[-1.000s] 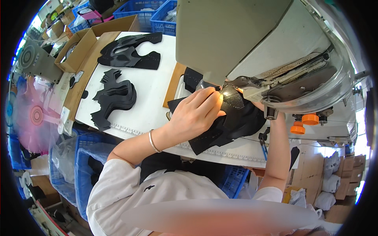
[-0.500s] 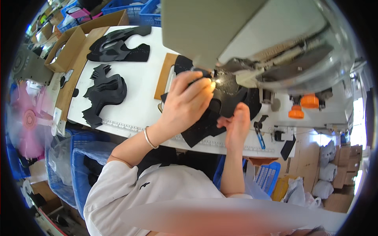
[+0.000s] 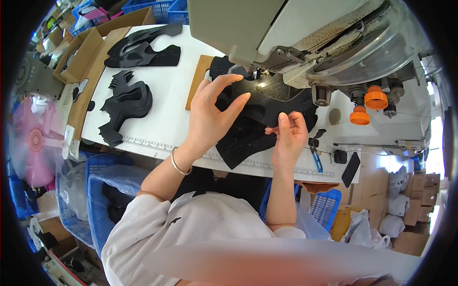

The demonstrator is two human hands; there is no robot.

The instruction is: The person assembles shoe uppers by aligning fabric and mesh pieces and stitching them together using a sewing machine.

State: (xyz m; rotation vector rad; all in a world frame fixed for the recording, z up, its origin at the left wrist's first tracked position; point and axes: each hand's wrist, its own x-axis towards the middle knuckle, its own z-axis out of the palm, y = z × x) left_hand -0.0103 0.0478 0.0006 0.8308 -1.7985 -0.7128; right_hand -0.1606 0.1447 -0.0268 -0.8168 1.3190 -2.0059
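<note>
A black shoe upper (image 3: 253,107) with a mesh part lies spread under the head of a sewing machine (image 3: 281,35), lit by a small lamp. My left hand (image 3: 212,109) hovers over its left side, thumb and forefinger held well apart with nothing between them. A metal bangle (image 3: 177,164) circles that wrist. My right hand (image 3: 292,133) is at the upper's near right edge, its fingers curled and closed together; whatever they may pinch is hidden. Left of the machine lie a stack of black cut pieces (image 3: 131,100) and more black pieces (image 3: 164,56) farther back.
A ruler strip (image 3: 157,151) runs along the front of the white table (image 3: 183,90). A blue-handled tool (image 3: 316,157) and a dark flat object (image 3: 351,169) lie at the right. Orange knobs (image 3: 375,98) hang under the machine. Lined blue baskets (image 3: 98,190) and a pink fan (image 3: 36,138) stand left.
My left hand has lifted off the upper and its fingers have spread apart. My right hand stays by the near edge, closed. My view has shifted, showing more of the machine.
</note>
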